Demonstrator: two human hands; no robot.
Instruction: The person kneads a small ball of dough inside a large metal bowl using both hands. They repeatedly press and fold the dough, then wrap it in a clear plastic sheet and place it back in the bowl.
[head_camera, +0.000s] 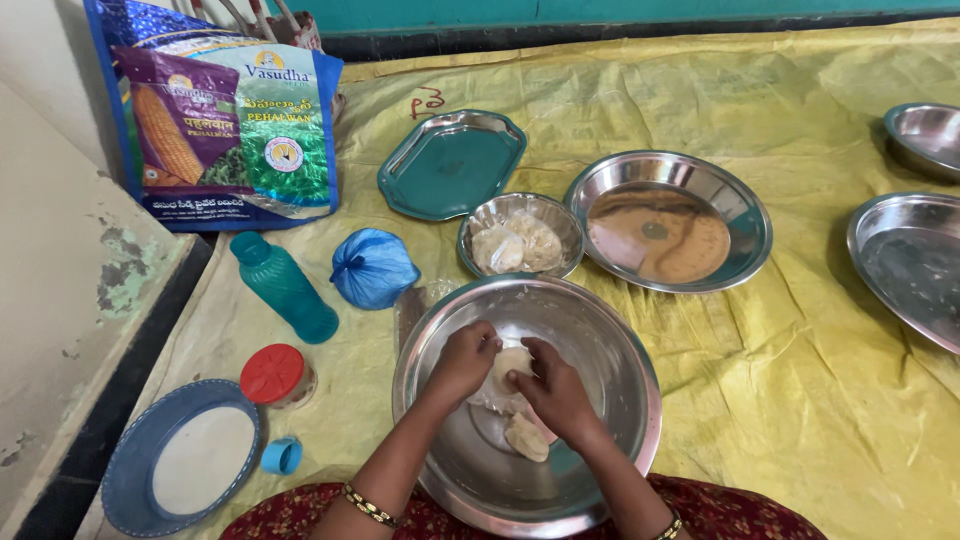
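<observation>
1. The left hand (462, 362) and the right hand (556, 392) are both down inside the large round steel mixing bowl (610, 345), which sits on the yellow plastic sheet (800, 380) spread over the floor.
2. Between them they press a pale lump of dough (505, 368); the fingers of both hands are curled narrow around it, thumbs on top.
3. A smaller pale piece of dough (527, 437) lies apart from the lump on the bowl's bottom, just beside the right wrist.
4. As far as can be judged, the dough is already mixed and is being kneaded or divided; one piece looks pulled off and most of the lump remains unshaped.
5. Just behind the big bowl stands a small steel bowl holding whitish lumps (520, 240), and beside that a wide steel plate with a brownish film (668, 220).
6. To the left lie a teal plastic bottle (284, 287), a tied blue plastic bag (372, 267), a red-lidded jar (274, 375) and a blue-rimmed round plate with white powder (182, 468).
</observation>
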